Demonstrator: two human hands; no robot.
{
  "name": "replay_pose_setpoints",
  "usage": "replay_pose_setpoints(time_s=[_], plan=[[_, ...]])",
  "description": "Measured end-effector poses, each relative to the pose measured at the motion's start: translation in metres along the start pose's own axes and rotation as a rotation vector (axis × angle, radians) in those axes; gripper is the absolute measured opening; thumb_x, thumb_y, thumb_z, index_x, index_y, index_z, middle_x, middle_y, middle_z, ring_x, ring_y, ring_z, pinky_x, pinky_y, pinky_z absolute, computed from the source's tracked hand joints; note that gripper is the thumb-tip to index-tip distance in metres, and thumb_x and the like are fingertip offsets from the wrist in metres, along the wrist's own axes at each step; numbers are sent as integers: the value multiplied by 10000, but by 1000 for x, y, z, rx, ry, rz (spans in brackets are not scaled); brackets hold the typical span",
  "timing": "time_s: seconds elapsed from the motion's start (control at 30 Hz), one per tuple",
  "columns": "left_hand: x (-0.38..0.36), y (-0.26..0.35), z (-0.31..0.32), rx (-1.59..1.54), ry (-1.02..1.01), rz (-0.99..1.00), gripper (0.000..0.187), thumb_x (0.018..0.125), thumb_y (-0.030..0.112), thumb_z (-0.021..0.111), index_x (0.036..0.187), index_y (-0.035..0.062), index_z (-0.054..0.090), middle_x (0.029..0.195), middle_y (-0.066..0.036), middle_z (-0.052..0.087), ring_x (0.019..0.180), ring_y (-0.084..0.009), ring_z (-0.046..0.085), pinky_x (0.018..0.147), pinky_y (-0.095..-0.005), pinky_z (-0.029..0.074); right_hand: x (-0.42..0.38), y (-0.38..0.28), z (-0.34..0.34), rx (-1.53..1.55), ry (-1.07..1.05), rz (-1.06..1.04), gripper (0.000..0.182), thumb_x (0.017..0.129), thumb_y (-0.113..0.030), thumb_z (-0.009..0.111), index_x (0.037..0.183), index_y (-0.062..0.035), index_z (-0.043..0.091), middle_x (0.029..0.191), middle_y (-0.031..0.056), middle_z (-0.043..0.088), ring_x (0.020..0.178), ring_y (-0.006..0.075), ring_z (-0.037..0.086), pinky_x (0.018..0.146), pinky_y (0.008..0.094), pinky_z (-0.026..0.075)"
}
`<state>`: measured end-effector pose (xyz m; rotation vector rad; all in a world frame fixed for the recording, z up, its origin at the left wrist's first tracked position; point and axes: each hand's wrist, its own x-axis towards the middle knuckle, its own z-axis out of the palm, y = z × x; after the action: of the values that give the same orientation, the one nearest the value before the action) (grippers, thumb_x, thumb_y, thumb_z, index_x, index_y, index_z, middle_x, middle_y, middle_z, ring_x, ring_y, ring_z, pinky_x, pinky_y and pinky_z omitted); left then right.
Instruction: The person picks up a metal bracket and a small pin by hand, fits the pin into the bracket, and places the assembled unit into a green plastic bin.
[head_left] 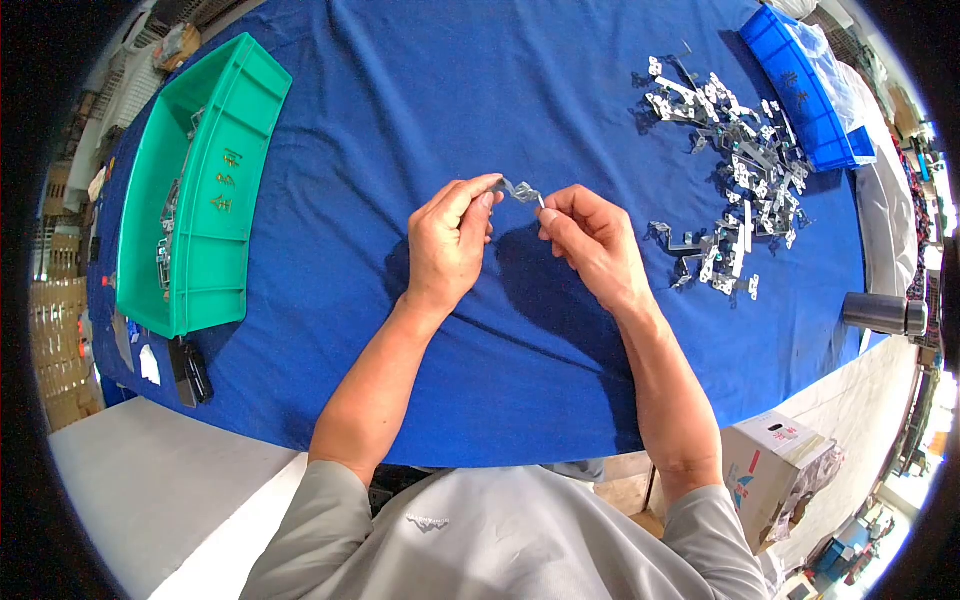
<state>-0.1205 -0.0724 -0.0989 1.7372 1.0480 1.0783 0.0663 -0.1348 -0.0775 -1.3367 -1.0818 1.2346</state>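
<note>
A small bent metal bracket (522, 192) is held up between my two hands, above the blue cloth. My left hand (449, 240) pinches its left end between thumb and fingertips. At the other end, the thumb and fingers of my right hand (592, 240) are closed on the bracket's edge. Part of the metal is hidden behind the fingertips. To the right lies a loose pile of similar metal brackets (745, 170), spread over the cloth.
On the left stands a green plastic bin (230, 200) with metal parts inside. A blue bin (800, 90) with clear plastic in it sits at the back right. A steel flask (885, 313) lies at the right edge. Blue cloth (440, 80) covers the table.
</note>
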Motion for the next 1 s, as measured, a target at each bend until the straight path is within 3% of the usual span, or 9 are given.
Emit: replay_pose_setpoints(time_s=[0.4, 0.5, 0.6, 0.7, 0.87, 1.0], plan=[[1, 2, -2, 34, -6, 33, 210, 1016, 52, 622, 1189, 30, 739, 993, -68, 753, 695, -73, 638, 581, -234, 538, 4, 12, -1, -186, 23, -46, 190, 1008, -185, 653, 1027, 1, 684, 788, 32, 691, 659, 56, 576, 584, 258, 466], [5, 1, -1, 70, 62, 184, 187, 967, -2, 652, 1116, 27, 760, 962, -116, 744, 761, -187, 695, 689, -304, 564, 3, 12, 0, -187, 31, -52, 184, 1009, -178, 650, 1031, 1, 685, 794, 36, 691, 658, 66, 589, 588, 264, 476], [6, 0, -2, 117, 52, 344, 207, 926, -21, 681, 1098, 43, 775, 1003, -122, 744, 862, -247, 703, 771, -336, 567, 2, 7, 1, -151, 29, -15, 184, 1016, -174, 640, 1061, -1, 682, 816, 36, 690, 664, 80, 600, 597, 270, 497], [6, 1, -3, 156, 35, 366, 235, 896, -32, 698, 1097, 58, 779, 1025, -108, 744, 906, -267, 695, 792, -353, 565, 3, 8, 0, -21, 26, 7, 200, 1030, -175, 621, 1103, 1, 679, 829, 23, 675, 680, 85, 601, 609, 267, 515], [5, 6, -4, 182, -29, 380, 219, 901, -25, 703, 1085, 62, 783, 1033, -95, 751, 932, -240, 700, 817, -337, 559, 4, -3, -4, 106, -11, 63, 227, 1047, -191, 605, 1141, 0, 684, 811, -2, 642, 684, 76, 583, 620, 246, 515], [6, 6, -4, 176, -79, 402, 216, 905, -19, 706, 1087, 66, 785, 1028, -93, 755, 942, -231, 705, 826, -326, 558, 4, 4, -6, 21, -28, 49, 197, 1047, -200, 618, 1089, -19, 681, 801, -5, 633, 676, 55, 567, 581, 227, 482]])
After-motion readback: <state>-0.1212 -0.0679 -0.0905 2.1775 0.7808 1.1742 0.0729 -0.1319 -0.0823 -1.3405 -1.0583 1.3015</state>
